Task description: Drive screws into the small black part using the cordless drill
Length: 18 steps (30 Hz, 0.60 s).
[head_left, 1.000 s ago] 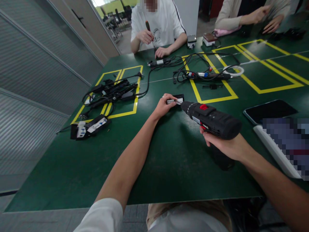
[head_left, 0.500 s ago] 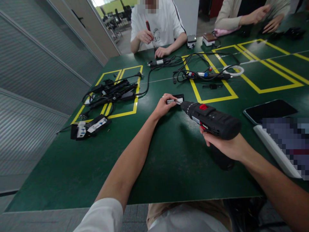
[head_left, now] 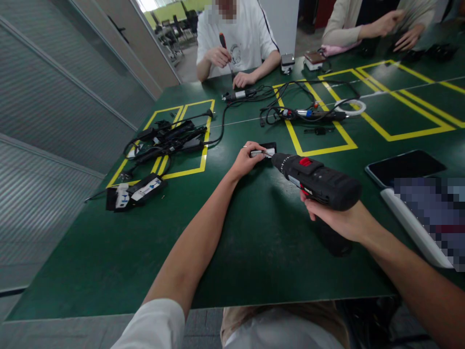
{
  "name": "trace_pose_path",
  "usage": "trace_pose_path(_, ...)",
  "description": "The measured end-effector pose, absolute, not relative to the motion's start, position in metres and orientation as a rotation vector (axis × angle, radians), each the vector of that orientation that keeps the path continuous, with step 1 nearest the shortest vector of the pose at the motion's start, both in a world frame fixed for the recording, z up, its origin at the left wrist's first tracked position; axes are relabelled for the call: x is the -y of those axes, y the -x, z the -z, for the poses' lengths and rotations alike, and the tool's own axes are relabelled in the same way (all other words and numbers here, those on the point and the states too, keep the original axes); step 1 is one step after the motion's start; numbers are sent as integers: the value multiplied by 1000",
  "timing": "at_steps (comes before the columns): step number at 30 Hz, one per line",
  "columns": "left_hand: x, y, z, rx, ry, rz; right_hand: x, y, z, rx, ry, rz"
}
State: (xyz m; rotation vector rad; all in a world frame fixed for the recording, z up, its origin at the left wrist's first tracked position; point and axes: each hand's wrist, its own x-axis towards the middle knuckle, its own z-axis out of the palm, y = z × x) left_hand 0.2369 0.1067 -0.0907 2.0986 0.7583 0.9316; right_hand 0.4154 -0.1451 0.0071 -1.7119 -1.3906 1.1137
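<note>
My right hand (head_left: 336,218) grips a black cordless drill (head_left: 316,179) with a red switch on top, its chuck pointing left. The thin bit reaches a small black and silver piece (head_left: 269,151) on the green table. Fingers of my left hand (head_left: 249,157) are closed on that piece and hold it down against the tabletop. They cover part of it, so its exact kind does not show. Where the bit touches it is too small to make out.
To the left lie a bundle of black cables and parts (head_left: 170,138) and black pieces with white labels (head_left: 136,191). Corded tools (head_left: 308,114) rest beyond my hands. A phone (head_left: 405,167) lies at right. Across the table a person (head_left: 236,48) holds a screwdriver (head_left: 223,41).
Almost nothing differs. The drill and both hands keep their places at the small piece, with only a very slight shift of the view.
</note>
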Motion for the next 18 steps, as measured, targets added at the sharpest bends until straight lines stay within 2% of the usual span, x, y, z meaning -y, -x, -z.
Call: trace_pose_path(18, -106, -237, 90, -742, -2097, -944, 145, -416, -8, 1424, 1714, -1086)
